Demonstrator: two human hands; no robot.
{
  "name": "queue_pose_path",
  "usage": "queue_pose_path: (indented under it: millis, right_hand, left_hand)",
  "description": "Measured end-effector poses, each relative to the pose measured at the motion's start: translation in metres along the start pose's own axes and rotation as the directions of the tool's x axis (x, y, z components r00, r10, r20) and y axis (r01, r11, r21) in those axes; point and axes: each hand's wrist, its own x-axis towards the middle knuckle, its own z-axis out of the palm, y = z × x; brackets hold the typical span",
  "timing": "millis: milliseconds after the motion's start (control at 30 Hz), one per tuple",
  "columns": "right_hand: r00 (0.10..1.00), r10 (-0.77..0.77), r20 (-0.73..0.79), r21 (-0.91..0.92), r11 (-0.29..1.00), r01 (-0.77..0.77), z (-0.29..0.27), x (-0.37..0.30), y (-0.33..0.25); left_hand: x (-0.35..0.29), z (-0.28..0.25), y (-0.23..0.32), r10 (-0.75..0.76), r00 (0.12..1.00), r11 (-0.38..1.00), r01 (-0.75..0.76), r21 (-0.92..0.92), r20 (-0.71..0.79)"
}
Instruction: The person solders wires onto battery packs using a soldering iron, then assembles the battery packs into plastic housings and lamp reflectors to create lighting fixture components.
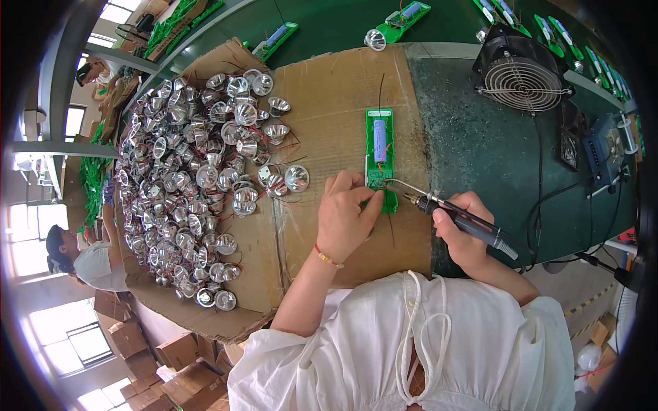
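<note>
A green plastic housing [390, 201] lies lengthwise on the cardboard in front of me, with a purple cylindrical battery [380, 140] and thin wires inside it. My left hand [346, 214] is at the housing's lower left side, thumb and fingertips pinched together over its small circuit board. Whatever sits between those fingertips is too small to make out. In my right hand [467, 233] is a soldering iron [476, 229], its handle gripped between thumb and fingers. A thin curved metal tube [410, 186] runs along the iron toward the board, close to my left fingertips.
Many silvery reflector cups [185, 178] with wires fill a cardboard tray on the left. A black fan [521, 79] and a blue soldering station [603, 154] stand at right on the green bench [473, 151]. More green housings [408, 20] line the far side. Other people work at left.
</note>
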Motion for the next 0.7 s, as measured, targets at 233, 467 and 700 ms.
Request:
queue_pose_path:
  millis: [233,467,700]
  right_hand:
    - [0.997,0.049,-0.060,0.010,0.999,-0.049,-0.004,-0.004,-0.012]
    - [0.997,-0.006,-0.074,0.011,1.000,0.007,-0.013,-0.002,-0.007]
    - [0.984,0.101,-0.149,0.079,0.993,-0.090,-0.031,0.000,0.000]
  left_hand:
    - [0.000,0.002,-0.001,-0.015,1.000,0.999,0.015,-0.047,-0.019]
    - [0.001,0.001,-0.002,-0.048,0.999,0.998,0.048,-0.043,0.000]
    - [0.006,-0.008,0.011,-0.253,0.960,0.924,0.202,-0.326,-0.123]
